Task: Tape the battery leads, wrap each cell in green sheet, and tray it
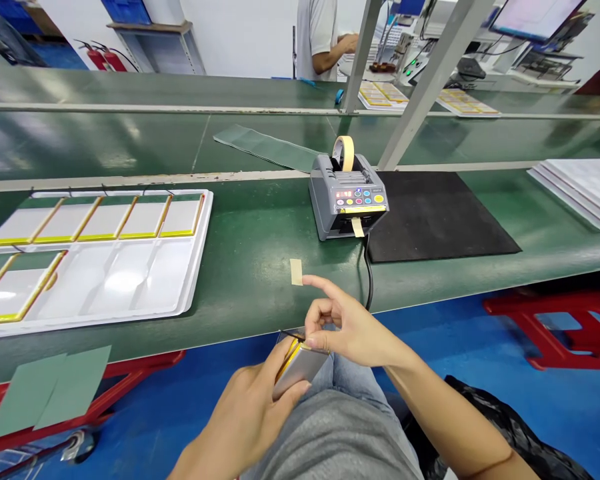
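Low in front of my lap, my left hand (253, 407) grips a flat silver pouch battery cell (303, 367) with yellow edging. The cell is tilted, and a thin dark wire shows at its upper end. At that end, the thumb and curled fingers of my right hand (347, 327) pinch the cell's edge; exactly what lies between them is partly hidden. My right index finger points out to the left, with a short piece of cream tape (296, 272) at its tip. Beyond it stands a grey tape dispenser (349, 197), a tape end sticking out of its front slot.
A white tray (187, 287) with several yellow-edged cells lies on the green bench at left. A black mat (435, 220) is right of the dispenser, with stacked white trays (587, 187) farther right. Red stools (560, 320) stand below. A person (320, 40) works across the bench.
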`<act>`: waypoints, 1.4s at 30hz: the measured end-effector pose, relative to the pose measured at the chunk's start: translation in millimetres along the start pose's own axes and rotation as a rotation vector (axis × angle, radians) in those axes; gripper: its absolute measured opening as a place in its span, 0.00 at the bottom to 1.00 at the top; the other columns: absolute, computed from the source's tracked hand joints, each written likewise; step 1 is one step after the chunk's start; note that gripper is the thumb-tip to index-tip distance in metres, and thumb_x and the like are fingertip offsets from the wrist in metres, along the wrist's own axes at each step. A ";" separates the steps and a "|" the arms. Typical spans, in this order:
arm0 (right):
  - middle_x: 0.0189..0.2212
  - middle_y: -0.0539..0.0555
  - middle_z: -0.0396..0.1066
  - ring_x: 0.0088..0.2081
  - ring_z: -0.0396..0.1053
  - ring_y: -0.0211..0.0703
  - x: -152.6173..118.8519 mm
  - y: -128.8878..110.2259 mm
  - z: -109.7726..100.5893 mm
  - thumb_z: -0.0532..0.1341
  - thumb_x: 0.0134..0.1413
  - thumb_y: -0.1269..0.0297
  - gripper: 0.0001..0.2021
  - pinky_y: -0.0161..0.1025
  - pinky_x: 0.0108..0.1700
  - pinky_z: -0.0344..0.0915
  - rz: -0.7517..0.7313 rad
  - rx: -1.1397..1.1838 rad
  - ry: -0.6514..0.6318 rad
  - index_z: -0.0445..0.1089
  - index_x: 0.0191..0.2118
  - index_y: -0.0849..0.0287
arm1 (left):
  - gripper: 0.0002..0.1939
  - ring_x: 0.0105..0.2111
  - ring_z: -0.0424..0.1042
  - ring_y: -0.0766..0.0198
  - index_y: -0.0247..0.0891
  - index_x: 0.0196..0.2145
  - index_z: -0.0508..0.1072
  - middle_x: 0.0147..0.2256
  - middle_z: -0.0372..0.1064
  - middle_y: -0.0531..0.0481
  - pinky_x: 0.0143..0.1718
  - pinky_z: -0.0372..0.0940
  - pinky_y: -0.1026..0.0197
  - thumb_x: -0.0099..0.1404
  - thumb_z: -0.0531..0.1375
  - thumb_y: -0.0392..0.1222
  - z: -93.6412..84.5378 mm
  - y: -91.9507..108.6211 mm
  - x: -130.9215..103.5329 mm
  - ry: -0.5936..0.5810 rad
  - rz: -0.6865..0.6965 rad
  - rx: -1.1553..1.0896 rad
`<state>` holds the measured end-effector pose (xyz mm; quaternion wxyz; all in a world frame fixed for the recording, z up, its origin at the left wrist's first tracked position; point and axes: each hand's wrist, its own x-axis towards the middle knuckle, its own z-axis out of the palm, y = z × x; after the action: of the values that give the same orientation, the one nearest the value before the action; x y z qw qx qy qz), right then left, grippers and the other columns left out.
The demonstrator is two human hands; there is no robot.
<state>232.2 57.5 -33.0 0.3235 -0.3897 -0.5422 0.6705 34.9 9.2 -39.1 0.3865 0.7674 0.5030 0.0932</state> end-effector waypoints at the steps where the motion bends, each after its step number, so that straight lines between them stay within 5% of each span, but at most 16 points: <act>1: 0.28 0.43 0.63 0.28 0.62 0.32 2.4 3.1 -1.7 0.66 0.45 0.70 0.37 0.36 0.36 0.64 0.015 0.044 -0.027 0.48 0.59 0.52 | 0.24 0.25 0.73 0.56 0.44 0.57 0.57 0.27 0.75 0.54 0.27 0.60 0.62 0.66 0.52 0.50 1.3 -1.4 -0.8 0.004 0.025 -0.007; 7: 0.34 0.46 0.58 0.30 0.58 0.32 12.7 12.4 -10.6 0.71 0.39 0.67 0.42 0.35 0.36 0.61 -0.017 -0.051 0.021 0.49 0.59 0.51 | 0.23 0.34 0.73 0.57 0.45 0.55 0.60 0.41 0.75 0.51 0.34 0.65 0.62 0.63 0.57 0.49 0.0 2.2 -1.6 -0.047 -0.167 -0.254; 11: 0.35 0.49 0.62 0.33 0.61 0.34 9.9 -1.8 -27.8 0.66 0.47 0.65 0.17 0.37 0.40 0.61 -0.222 -0.084 0.095 0.64 0.43 0.58 | 0.26 0.43 0.71 0.59 0.44 0.55 0.61 0.49 0.70 0.51 0.43 0.65 0.63 0.60 0.61 0.46 -6.8 -2.2 -1.2 -0.078 -0.182 -0.618; 13: 0.30 0.49 0.65 0.31 0.63 0.35 5.7 -9.4 -36.2 0.63 0.51 0.63 0.08 0.36 0.37 0.61 -0.221 -0.115 -0.032 0.65 0.33 0.60 | 0.28 0.44 0.70 0.60 0.44 0.56 0.59 0.50 0.69 0.51 0.44 0.64 0.64 0.60 0.62 0.44 -10.9 -7.3 -2.0 -0.127 -0.170 -0.746; 17: 0.20 0.45 0.62 0.22 0.58 0.30 0.8 -14.3 -40.7 0.61 0.54 0.64 0.09 0.31 0.26 0.57 -0.064 -0.260 -0.384 0.62 0.27 0.60 | 0.28 0.45 0.69 0.63 0.45 0.57 0.58 0.51 0.68 0.53 0.46 0.63 0.65 0.61 0.62 0.41 -16.8 -14.3 -3.3 -0.198 -0.147 -0.795; 21: 0.19 0.43 0.57 0.21 0.53 0.28 5.2 -12.3 -36.5 0.62 0.52 0.63 0.11 0.28 0.24 0.54 -0.063 -0.461 -0.521 0.60 0.25 0.60 | 0.29 0.43 0.69 0.63 0.46 0.58 0.57 0.50 0.69 0.54 0.45 0.63 0.64 0.61 0.62 0.41 -17.9 -15.7 -3.0 -0.261 -0.129 -0.785; 36: 0.16 0.41 0.57 0.19 0.55 0.28 11.6 -13.1 -25.6 0.64 0.45 0.61 0.13 0.28 0.22 0.51 -0.035 -0.749 -0.478 0.58 0.24 0.58 | 0.31 0.45 0.70 0.61 0.50 0.58 0.58 0.50 0.69 0.56 0.45 0.64 0.65 0.59 0.63 0.42 -18.1 -17.0 -4.0 -0.241 -0.141 -0.632; 39: 0.21 0.42 0.63 0.22 0.60 0.30 10.8 -9.9 -22.6 0.65 0.44 0.61 0.11 0.29 0.25 0.55 -0.008 -0.760 -0.416 0.62 0.31 0.57 | 0.31 0.45 0.70 0.60 0.48 0.58 0.57 0.49 0.70 0.54 0.44 0.65 0.65 0.59 0.63 0.43 -17.6 -17.9 -6.1 -0.208 -0.170 -0.632; 42: 0.32 0.45 0.68 0.29 0.64 0.33 5.4 -4.4 -18.2 0.66 0.43 0.60 0.21 0.30 0.29 0.60 -0.015 -0.675 -0.310 0.61 0.44 0.54 | 0.31 0.44 0.71 0.61 0.48 0.58 0.57 0.48 0.70 0.54 0.42 0.66 0.65 0.59 0.63 0.44 -17.1 -19.1 -6.0 -0.194 -0.189 -0.699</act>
<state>245.5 71.6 -31.6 0.0955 -0.3642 -0.7783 0.5026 9.6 16.4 -39.1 0.6780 0.5444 0.4705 0.1501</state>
